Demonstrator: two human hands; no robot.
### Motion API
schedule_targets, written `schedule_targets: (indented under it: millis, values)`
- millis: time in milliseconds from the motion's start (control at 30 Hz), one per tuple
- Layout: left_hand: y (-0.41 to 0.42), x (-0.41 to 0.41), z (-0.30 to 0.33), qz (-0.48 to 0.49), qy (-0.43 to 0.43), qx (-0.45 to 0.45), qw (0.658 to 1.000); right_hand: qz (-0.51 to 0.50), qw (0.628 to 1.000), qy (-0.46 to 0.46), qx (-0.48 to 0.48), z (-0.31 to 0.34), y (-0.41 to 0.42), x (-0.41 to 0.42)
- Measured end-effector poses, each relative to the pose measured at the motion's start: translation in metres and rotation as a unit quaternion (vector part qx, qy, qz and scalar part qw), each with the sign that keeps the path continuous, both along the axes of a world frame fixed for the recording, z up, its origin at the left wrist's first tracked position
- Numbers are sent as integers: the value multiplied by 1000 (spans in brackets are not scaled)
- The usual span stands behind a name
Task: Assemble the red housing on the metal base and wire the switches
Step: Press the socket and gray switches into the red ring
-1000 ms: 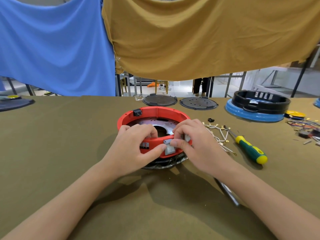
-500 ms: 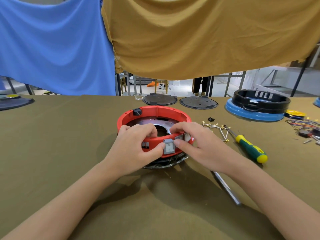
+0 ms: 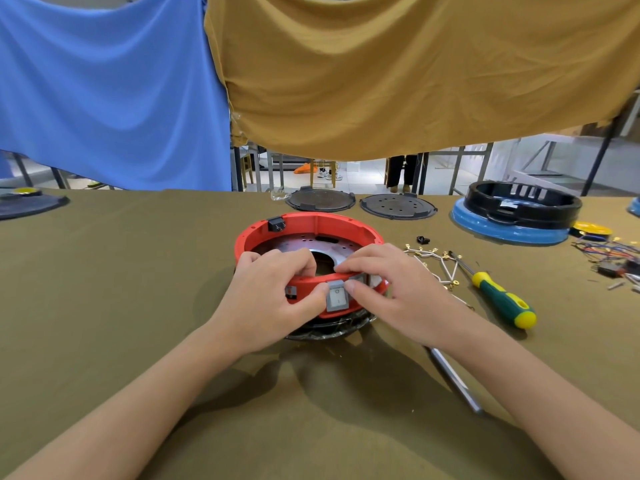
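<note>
While the red housing [image 3: 311, 223] sits on the metal base [image 3: 298, 243] | left hand [image 3: 273, 299] grips housing rim | right hand [image 3: 391, 292] pinches grey switch [image 3: 336, 296]

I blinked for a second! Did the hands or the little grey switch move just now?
A little. The right hand slid rightward along the red housing, uncovering the grey switch it had partly hidden. The switch now sits squarer in the near wall. The left hand kept gripping the housing, and the screwdriver stayed put.
</note>
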State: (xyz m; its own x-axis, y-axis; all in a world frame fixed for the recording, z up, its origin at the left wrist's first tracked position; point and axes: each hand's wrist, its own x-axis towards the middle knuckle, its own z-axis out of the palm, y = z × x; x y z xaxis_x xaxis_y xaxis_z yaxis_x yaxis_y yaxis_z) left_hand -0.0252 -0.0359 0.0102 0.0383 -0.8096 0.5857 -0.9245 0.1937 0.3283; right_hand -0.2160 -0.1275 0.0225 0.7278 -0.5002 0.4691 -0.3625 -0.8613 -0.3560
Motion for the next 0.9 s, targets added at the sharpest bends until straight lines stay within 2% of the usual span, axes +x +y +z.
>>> schedule_targets:
  millis: [667, 900]
  values:
    - [0, 0, -1, 7, 6, 10, 1000, -12, 999, -25, 33, 4, 6, 2]
    - [1, 2, 0, -2, -9, 17, 1000, 8, 999, 14, 46, 3, 0, -1]
